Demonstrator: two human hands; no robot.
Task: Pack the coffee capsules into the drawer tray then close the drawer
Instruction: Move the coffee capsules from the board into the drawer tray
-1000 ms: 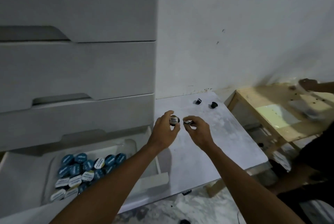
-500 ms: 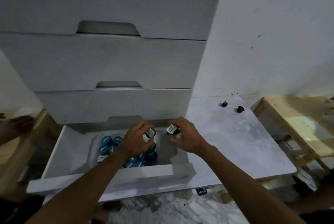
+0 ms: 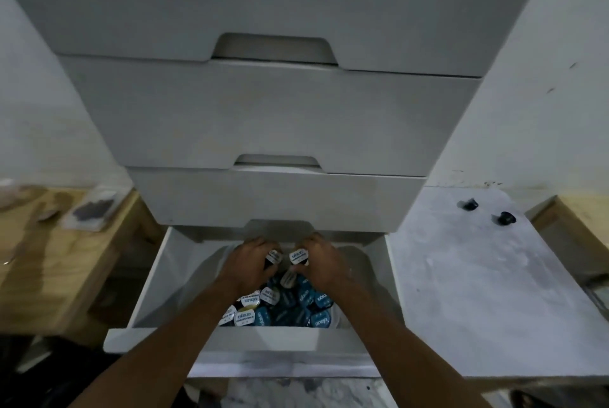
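The bottom drawer [image 3: 211,338] of a white cabinet stands pulled out. Inside it a clear tray [image 3: 359,262] holds several blue-lidded and white-lidded coffee capsules [image 3: 309,300]. My left hand [image 3: 250,262] is over the tray and grips a white-lidded capsule [image 3: 274,257]. My right hand [image 3: 321,262] is beside it, gripping another white-lidded capsule [image 3: 299,256]. Both held capsules hang just above the pile, lids facing me. Two dark capsules [image 3: 469,204] [image 3: 506,218] lie on the white table to the right.
Three shut drawers [image 3: 273,117] rise above the open one. The white table [image 3: 487,292] stands to the right of the cabinet. A wooden bench [image 3: 49,259] with a small plastic packet [image 3: 92,211] is at the left; another wooden surface [image 3: 583,220] is at the far right.
Both hands carried their capsules left from the white table to over the drawer tray and lowered them toward the pile. My view swung left to face the cabinet.
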